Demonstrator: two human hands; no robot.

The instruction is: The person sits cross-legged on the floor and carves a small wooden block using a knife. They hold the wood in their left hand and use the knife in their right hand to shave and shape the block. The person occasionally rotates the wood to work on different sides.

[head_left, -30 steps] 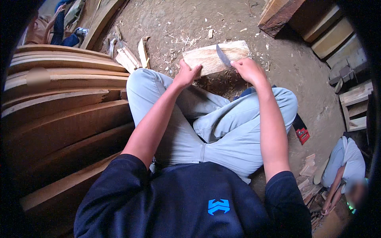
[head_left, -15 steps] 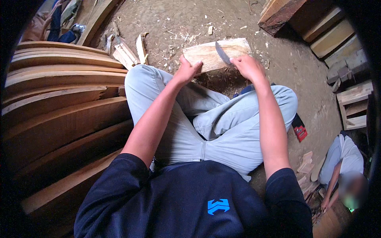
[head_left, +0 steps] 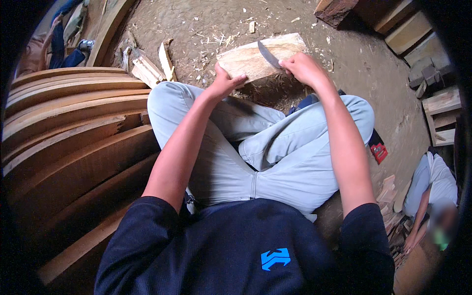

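Note:
A pale rectangular wooden board [head_left: 246, 58] is held out beyond my crossed legs. My left hand [head_left: 223, 84] grips its near left corner, thumb on the top face and the other fingers out of sight beneath. In my right hand [head_left: 304, 69] is a knife with a curved grey blade [head_left: 268, 55]; my fist covers the handle. The blade lies over the right half of the board, its tip pointing away and to the left. Whether the edge touches the wood I cannot tell.
Long stacked planks [head_left: 73, 113] fill the left side. Split wood pieces [head_left: 150, 69] lie beyond my left knee, with shavings scattered over the dirt floor. A red-handled saw [head_left: 378, 151] is by my right knee. Another person [head_left: 430, 191] bends over at the lower right, near wooden frames [head_left: 442, 115].
The whole view has shifted slightly. Both hands still hold the board and the knife, and the blade sits a little differently over the board, its tip nearer the far edge.

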